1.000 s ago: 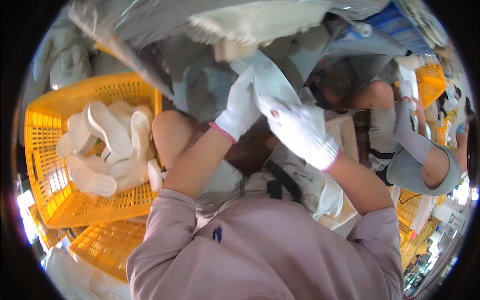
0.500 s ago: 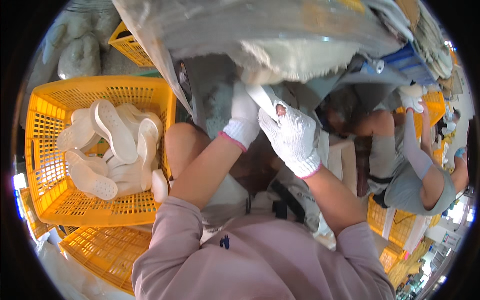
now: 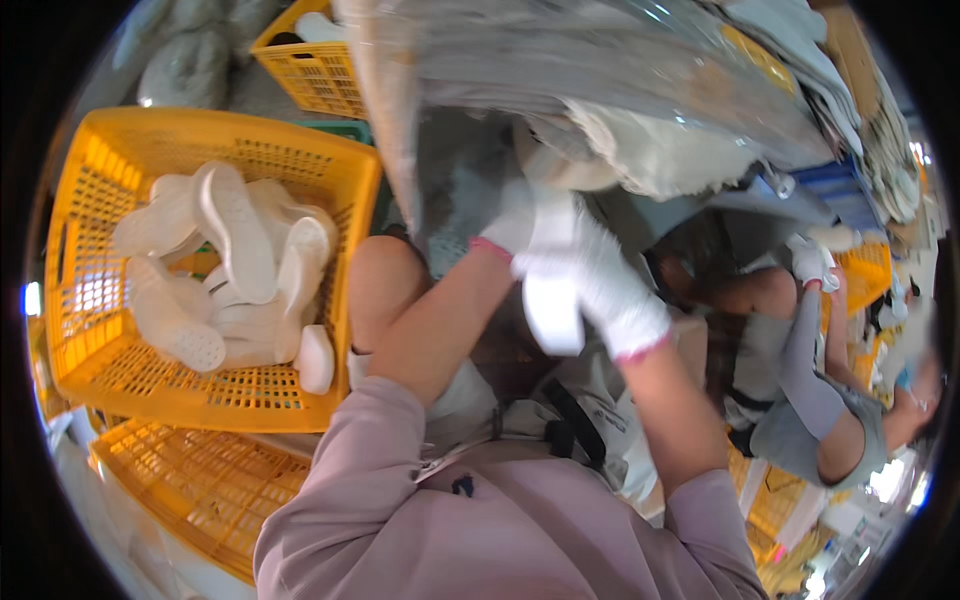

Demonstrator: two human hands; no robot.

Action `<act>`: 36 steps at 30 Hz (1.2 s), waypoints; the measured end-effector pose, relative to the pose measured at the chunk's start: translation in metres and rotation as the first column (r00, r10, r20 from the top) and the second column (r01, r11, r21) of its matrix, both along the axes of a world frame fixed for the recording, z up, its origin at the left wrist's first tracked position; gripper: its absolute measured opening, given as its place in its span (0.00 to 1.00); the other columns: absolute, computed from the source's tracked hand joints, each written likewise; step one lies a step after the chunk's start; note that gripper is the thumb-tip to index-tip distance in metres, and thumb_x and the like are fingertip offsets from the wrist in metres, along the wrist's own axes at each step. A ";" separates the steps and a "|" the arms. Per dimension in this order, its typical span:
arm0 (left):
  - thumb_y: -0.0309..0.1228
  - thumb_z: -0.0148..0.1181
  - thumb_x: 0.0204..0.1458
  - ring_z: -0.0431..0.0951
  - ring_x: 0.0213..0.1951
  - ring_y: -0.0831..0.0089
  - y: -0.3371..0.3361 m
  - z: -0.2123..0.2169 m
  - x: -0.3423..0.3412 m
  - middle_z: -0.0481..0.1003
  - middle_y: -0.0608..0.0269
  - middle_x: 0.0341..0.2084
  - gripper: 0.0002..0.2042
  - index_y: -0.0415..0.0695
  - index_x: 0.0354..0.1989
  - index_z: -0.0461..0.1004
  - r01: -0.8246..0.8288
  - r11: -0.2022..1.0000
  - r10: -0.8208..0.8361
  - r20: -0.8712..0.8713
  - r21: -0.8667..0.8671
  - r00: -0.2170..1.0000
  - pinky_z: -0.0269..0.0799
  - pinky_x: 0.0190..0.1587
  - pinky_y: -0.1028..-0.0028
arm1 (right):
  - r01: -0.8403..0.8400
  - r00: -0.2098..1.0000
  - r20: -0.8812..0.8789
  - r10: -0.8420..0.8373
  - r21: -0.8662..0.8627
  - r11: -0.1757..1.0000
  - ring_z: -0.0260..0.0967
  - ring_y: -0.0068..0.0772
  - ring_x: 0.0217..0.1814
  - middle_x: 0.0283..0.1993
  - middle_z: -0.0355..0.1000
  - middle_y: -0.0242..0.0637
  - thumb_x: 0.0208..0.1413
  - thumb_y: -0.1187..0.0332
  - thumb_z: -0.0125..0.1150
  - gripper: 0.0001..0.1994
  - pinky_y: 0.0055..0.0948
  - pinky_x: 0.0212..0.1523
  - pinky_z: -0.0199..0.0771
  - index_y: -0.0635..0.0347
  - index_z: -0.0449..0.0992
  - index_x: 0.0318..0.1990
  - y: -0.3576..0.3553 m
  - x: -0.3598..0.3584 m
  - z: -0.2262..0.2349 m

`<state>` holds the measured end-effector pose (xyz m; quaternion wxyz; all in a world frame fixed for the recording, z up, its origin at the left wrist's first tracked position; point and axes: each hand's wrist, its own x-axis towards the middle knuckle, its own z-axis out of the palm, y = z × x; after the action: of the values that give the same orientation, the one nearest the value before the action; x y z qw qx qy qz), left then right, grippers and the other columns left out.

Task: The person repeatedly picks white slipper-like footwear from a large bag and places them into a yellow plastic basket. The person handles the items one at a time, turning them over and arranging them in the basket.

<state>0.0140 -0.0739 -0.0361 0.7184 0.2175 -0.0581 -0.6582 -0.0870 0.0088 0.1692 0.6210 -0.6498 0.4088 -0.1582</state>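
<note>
At the far left a yellow plastic crate [image 3: 110, 370] with perforated lattice walls holds a loose heap of white shoe soles [image 3: 225, 280], smooth and moulded, some lying tread up with a fine dotted texture. A second yellow crate [image 3: 195, 480] of the same mesh sits below it toward the lower edge, and a third yellow crate [image 3: 315, 70] stands behind at the top, beside grey bundled sacks [image 3: 185, 70]. Moving right, a clear, glossy plastic sheet [image 3: 600, 70] hangs across the top of the view over a pile of pale, rough-edged material [image 3: 660, 150]. Under it, the left hand [image 3: 515, 220], in a white knit glove with a pink cuff, reaches up against the plastic; its fingers are blurred and partly hidden, so I cannot tell their spread. Just beside it the right hand [image 3: 600, 280], in a matching glove, has its fingers closed on a flat white sole piece [image 3: 553, 305], which hangs down in front of the person's lap, between the two forearms. Pale mauve sleeves cover the upper arms. Further right, another person [image 3: 800, 380] in a grey sleeve and white glove sits low, with more yellow crates [image 3: 865, 270] beyond them.
</note>
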 end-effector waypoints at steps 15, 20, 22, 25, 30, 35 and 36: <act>0.68 0.35 0.69 0.79 0.48 0.53 0.023 0.020 0.007 0.75 0.51 0.57 0.40 0.42 0.69 0.66 0.113 0.993 -0.105 -0.304 0.012 0.947 0.79 0.53 0.52 | 0.017 0.917 -0.247 -0.313 -0.759 0.650 0.83 0.52 0.39 0.39 0.82 0.48 0.51 0.64 0.77 0.16 0.42 0.41 0.83 0.59 0.81 0.45 0.031 -0.009 -0.014; 0.45 0.45 0.71 0.77 0.59 0.53 0.028 0.018 0.022 0.70 0.45 0.64 0.30 0.39 0.75 0.60 0.157 0.755 -0.467 -0.354 -0.636 0.810 0.77 0.60 0.56 | -0.121 0.880 -0.325 -0.346 -0.859 0.498 0.82 0.53 0.39 0.40 0.83 0.44 0.52 0.59 0.76 0.20 0.40 0.43 0.84 0.57 0.83 0.50 0.008 0.002 -0.030; 0.50 0.42 0.71 0.78 0.58 0.50 0.035 0.028 0.030 0.72 0.42 0.61 0.32 0.37 0.73 0.61 0.153 0.978 -0.195 -0.354 -0.144 0.915 0.78 0.58 0.52 | -0.035 0.905 -0.228 -0.359 -0.880 0.473 0.80 0.51 0.31 0.30 0.80 0.45 0.51 0.55 0.77 0.20 0.42 0.33 0.81 0.57 0.80 0.44 0.006 -0.004 -0.037; 0.53 0.40 0.70 0.80 0.54 0.46 0.043 0.039 0.033 0.76 0.39 0.54 0.31 0.35 0.64 0.67 0.316 0.942 -0.280 -0.255 0.113 0.925 0.79 0.55 0.49 | 0.144 0.948 -0.022 -0.317 -0.859 0.491 0.81 0.52 0.31 0.30 0.80 0.45 0.51 0.53 0.77 0.20 0.42 0.32 0.80 0.56 0.81 0.44 0.020 -0.014 -0.047; 0.48 0.48 0.70 0.83 0.51 0.53 0.067 0.036 -0.002 0.81 0.46 0.49 0.24 0.38 0.57 0.73 -0.253 0.967 0.113 0.951 -0.038 0.288 0.79 0.56 0.56 | 0.145 0.892 -0.120 -0.435 -0.836 0.530 0.83 0.54 0.37 0.35 0.83 0.48 0.46 0.53 0.81 0.21 0.44 0.39 0.83 0.58 0.84 0.41 0.005 0.004 -0.047; 0.44 0.48 0.71 0.84 0.47 0.57 0.073 0.034 -0.012 0.82 0.52 0.45 0.18 0.41 0.53 0.75 -0.289 0.951 0.244 0.308 0.110 0.919 0.79 0.54 0.60 | 0.190 0.922 -0.078 -0.378 -0.761 0.620 0.83 0.52 0.42 0.40 0.84 0.47 0.53 0.50 0.77 0.23 0.41 0.44 0.82 0.59 0.86 0.47 0.002 0.013 -0.050; 0.46 0.48 0.71 0.84 0.49 0.55 0.071 0.033 -0.008 0.83 0.53 0.48 0.21 0.41 0.55 0.76 -0.174 0.966 0.190 -0.072 0.189 0.979 0.80 0.57 0.57 | 0.146 0.895 -0.183 -0.407 -0.741 0.655 0.83 0.53 0.43 0.41 0.84 0.48 0.54 0.52 0.77 0.23 0.41 0.45 0.83 0.59 0.85 0.50 0.000 0.010 -0.052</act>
<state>0.0059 -0.0030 -0.0027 0.7549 0.2569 0.0546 -0.6009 -0.0771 0.0083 0.1174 0.2109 -0.7836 0.5101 -0.2851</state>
